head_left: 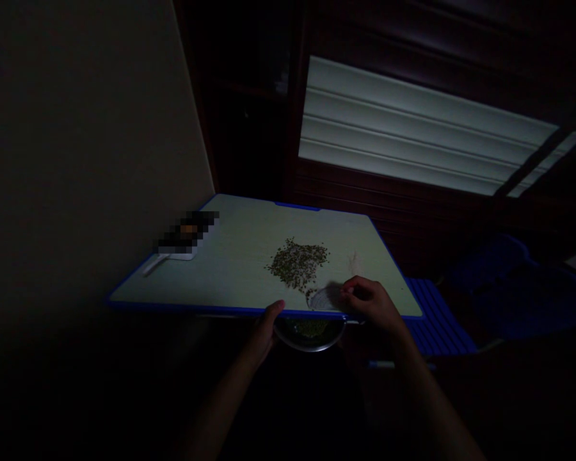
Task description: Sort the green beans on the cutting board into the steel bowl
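Observation:
A pile of small brownish-green seeds lies on a pale table top with a blue rim. My left hand grips a metal bowl held just below the table's near edge; some seeds lie in it. My right hand rests on the table's near edge with its fingers closed on a small pale flat piece, blurred by motion, next to the pile.
A small white object and a blurred-out item lie at the table's left side. A wall stands to the left. A blue plastic chair is at the right. A bright slatted panel is behind. The room is dark.

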`<act>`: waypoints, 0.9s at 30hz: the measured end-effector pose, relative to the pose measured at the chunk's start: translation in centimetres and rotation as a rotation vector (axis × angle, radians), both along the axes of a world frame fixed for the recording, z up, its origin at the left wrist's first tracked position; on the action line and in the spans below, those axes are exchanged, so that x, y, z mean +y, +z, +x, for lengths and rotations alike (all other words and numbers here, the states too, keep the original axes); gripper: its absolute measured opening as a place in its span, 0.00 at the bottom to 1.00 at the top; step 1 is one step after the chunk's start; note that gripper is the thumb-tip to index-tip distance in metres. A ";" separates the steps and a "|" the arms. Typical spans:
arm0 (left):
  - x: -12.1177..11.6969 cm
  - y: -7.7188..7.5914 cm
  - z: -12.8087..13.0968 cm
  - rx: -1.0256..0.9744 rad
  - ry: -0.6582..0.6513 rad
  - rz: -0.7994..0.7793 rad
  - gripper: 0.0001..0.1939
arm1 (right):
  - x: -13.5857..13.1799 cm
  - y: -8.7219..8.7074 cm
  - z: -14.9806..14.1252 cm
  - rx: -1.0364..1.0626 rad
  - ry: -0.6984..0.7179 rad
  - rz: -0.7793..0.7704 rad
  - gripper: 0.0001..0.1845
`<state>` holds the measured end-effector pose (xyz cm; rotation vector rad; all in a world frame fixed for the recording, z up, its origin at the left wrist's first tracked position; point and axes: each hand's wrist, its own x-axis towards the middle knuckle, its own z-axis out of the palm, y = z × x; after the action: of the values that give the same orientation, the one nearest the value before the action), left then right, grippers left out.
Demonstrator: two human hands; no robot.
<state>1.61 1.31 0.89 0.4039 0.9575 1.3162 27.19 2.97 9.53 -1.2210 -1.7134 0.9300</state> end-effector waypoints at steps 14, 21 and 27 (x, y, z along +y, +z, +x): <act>-0.7 0.8 -0.3 0.015 -0.011 -0.118 0.11 | -0.4 -0.9 0.4 0.059 -0.401 0.093 0.13; -0.9 0.0 -1.0 -0.065 -0.083 -0.185 0.18 | -0.8 -0.2 0.1 -0.083 -0.326 0.020 0.14; -1.3 -1.1 -1.3 -0.026 -0.058 -0.246 0.15 | -1.1 0.1 0.2 -0.080 -0.317 0.037 0.10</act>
<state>0.35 0.04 -0.21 0.2225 1.0640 1.1325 27.39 1.92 9.61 -1.4699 -1.5314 0.6637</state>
